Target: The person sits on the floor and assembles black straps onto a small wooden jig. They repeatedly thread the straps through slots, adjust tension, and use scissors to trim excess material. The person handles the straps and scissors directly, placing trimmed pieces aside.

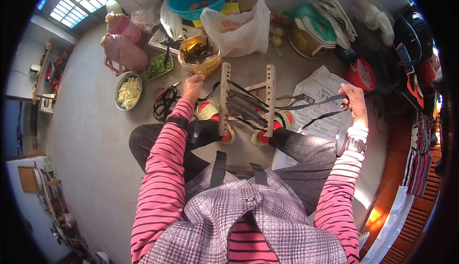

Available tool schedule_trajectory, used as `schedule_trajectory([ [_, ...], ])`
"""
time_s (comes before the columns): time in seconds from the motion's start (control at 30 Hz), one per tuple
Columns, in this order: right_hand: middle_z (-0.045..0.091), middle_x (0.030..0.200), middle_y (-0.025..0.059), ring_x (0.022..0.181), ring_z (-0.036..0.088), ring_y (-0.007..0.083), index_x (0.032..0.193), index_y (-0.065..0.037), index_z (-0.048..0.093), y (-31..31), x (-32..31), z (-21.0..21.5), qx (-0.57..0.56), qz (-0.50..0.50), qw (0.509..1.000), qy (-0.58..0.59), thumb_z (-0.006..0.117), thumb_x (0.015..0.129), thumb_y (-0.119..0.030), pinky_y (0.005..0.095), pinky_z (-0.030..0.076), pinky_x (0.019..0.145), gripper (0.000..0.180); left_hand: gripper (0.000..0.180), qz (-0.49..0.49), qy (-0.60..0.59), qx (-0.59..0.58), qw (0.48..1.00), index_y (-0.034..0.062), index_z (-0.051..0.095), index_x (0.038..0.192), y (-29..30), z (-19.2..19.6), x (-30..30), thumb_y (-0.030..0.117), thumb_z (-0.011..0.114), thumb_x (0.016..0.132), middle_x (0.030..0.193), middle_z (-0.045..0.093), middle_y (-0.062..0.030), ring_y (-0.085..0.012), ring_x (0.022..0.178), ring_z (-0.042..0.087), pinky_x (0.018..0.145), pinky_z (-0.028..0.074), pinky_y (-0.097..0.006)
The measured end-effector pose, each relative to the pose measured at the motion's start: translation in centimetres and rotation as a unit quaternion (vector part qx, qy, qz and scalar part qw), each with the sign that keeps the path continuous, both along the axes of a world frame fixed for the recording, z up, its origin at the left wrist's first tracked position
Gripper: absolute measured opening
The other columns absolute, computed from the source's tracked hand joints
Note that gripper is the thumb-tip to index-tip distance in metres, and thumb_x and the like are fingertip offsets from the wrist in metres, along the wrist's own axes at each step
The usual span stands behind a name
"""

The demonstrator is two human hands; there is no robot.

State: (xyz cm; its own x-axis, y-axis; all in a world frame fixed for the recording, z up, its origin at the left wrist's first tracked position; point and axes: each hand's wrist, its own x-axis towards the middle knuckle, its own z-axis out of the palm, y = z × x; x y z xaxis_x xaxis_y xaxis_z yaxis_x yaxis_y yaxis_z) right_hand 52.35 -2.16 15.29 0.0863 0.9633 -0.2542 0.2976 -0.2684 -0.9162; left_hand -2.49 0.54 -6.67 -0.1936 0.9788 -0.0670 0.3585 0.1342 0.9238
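My right hand (353, 99) grips dark strips (306, 102) pulled out from the wooden frame (246, 99) standing between my feet. My left hand (192, 86) pinches another strip beside the frame's left post. Ahead, a yellow bucket (201, 56) holds more strips, a metal bowl (128, 91) pale shreds, a tray (159, 66) chopped greens.

Two pale wooden slats (224, 99) stand side by side on the grey floor, braced against the seated person's feet, each drilled with a row of holes. Dark flat strips (246, 106) run slantwise between the slats, laced through those holes. More loose ends (313, 102) trail out to the right of the slats, over a spread newspaper, pulled taut and slightly fanned.
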Motion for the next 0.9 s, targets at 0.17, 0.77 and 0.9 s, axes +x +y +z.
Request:
schedule_trajectory([
  [0.17,0.052,0.061,-0.0059,0.046,0.045,-0.0013,0.074,-0.005,0.063,-0.1,-0.1,-0.1,-0.003,-0.005,1.000,-0.002,0.065,0.088,-0.033,0.0173,0.045,0.042,0.031,0.026,-0.019,-0.091,-0.075,0.993,-0.0017,0.065,0.108,-0.5,0.0,5.3,0.004,0.057,0.083,0.100,0.070,-0.0078,-0.0161,0.093,0.065,0.086,0.048,-0.026],
  [0.77,0.051,0.060,-0.0053,0.047,0.046,0.0003,0.072,-0.006,0.063,-0.7,0.5,0.0,-0.025,-0.006,1.000,-0.008,0.066,0.087,-0.033,0.0178,0.042,0.041,0.031,0.028,-0.083,0.613,-0.249,0.745,0.0106,0.072,0.097,0.4,-2.6,-17.0,0.031,0.064,0.080,0.102,0.068,-0.0143,-0.0314,0.100,0.065,0.084,0.052,-0.039],
  [0.9,0.051,0.059,-0.0054,0.047,0.046,0.0000,0.071,-0.006,0.062,-0.7,0.3,0.1,-0.022,0.000,1.000,-0.010,0.066,0.087,-0.033,0.0174,0.041,0.041,0.032,0.025,0.013,0.581,-0.312,0.751,0.0115,0.072,0.097,-0.6,1.0,-22.5,0.026,0.061,0.081,0.101,0.069,-0.0148,-0.0302,0.097,0.066,0.083,0.053,-0.037],
])
